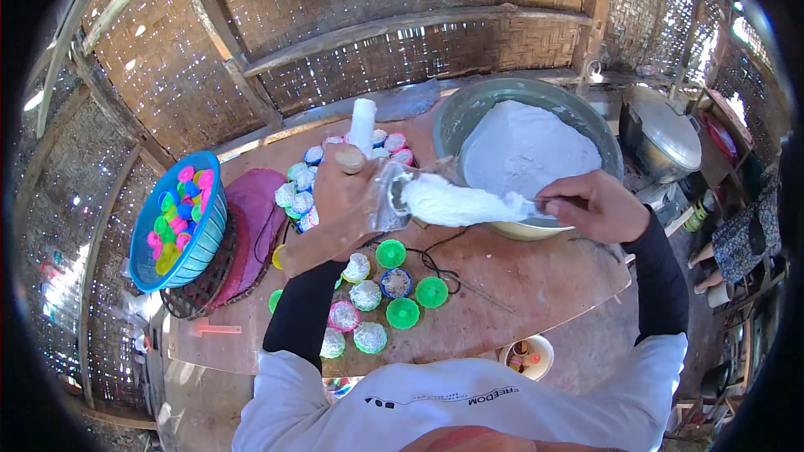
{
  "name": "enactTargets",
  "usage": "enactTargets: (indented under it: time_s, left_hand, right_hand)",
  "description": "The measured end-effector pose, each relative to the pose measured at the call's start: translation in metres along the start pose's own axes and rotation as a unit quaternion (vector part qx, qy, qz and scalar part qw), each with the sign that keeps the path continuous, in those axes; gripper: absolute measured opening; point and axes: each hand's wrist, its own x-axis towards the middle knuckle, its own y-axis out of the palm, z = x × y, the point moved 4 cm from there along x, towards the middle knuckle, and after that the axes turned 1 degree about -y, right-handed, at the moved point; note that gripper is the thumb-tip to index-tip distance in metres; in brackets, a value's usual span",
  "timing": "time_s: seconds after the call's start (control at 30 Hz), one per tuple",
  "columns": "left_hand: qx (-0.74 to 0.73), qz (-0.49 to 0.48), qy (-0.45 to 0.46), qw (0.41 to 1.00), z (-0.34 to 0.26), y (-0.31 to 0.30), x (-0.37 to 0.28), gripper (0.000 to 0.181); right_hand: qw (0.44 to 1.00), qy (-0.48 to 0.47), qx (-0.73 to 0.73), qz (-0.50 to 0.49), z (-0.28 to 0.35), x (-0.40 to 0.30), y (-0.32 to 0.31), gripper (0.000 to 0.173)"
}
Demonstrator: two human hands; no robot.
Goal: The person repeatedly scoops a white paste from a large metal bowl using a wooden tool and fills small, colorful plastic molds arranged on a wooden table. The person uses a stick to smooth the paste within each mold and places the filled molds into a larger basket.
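My left hand (342, 191) grips a tube-shaped tool with a clear mouth (384, 198); a white cylindrical end (363, 124) sticks up beyond my fist. My right hand (587, 207) pinches the handle of a scoop, mostly hidden under a long heap of white powder (461, 201). The heap's left end meets the tool's mouth. Behind my right hand stands a large basin (443, 132) with a mound of white powder (531, 144). Small fluted cups with white shreds (365, 295) stand below and behind my left hand. One blue-rimmed cup (396, 283) holds brownish crumbs.
Green cups (402, 313) without visible filling stand nearby. A blue basket (217, 213) of coloured cups leans at left, beside a pink mat (251, 220). A black cord (433, 263) crosses the wooden table (521, 301). A lidded pot (666, 132) and another person's legs (713, 263) are at right.
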Motion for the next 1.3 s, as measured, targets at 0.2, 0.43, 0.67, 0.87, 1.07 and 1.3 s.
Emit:
enactTargets:
  time_s: [0.2, 0.43, 0.67, 0.87, 1.07, 1.3]
  left_hand:
    - [0.033, -0.021, 0.062, 0.997, -0.032, -0.009, 0.007, 0.016]
    - [-0.11, 0.02, -0.019, 0.994, -0.013, -0.003, 0.014, 0.021]
    - [-0.517, -0.055, -0.131, 0.844, 0.067, 0.005, 0.004, 0.039]
    - [-0.525, -0.211, -0.094, 0.819, -0.001, 0.005, -0.003, 0.036]
    - [-0.609, -0.15, -0.12, 0.769, 0.024, 0.023, -0.009, 0.031]
    - [-0.685, -0.168, -0.101, 0.702, 0.022, -0.001, -0.004, 0.031]
  right_hand:
    - [0.945, -0.057, -0.309, -0.091, 0.05, 0.024, 0.028, 0.018]
    - [0.869, -0.127, -0.43, -0.21, 0.087, 0.009, 0.097, 0.045]
    - [0.901, -0.035, -0.336, -0.273, 0.087, -0.035, 0.06, 0.022]
    - [0.899, -0.083, -0.087, -0.422, 0.052, 0.012, 0.104, 0.019]
    - [0.924, -0.104, -0.048, -0.364, 0.052, 0.001, 0.134, 0.019]
    - [0.935, -0.052, 0.003, -0.35, 0.039, 0.008, 0.103, 0.019]
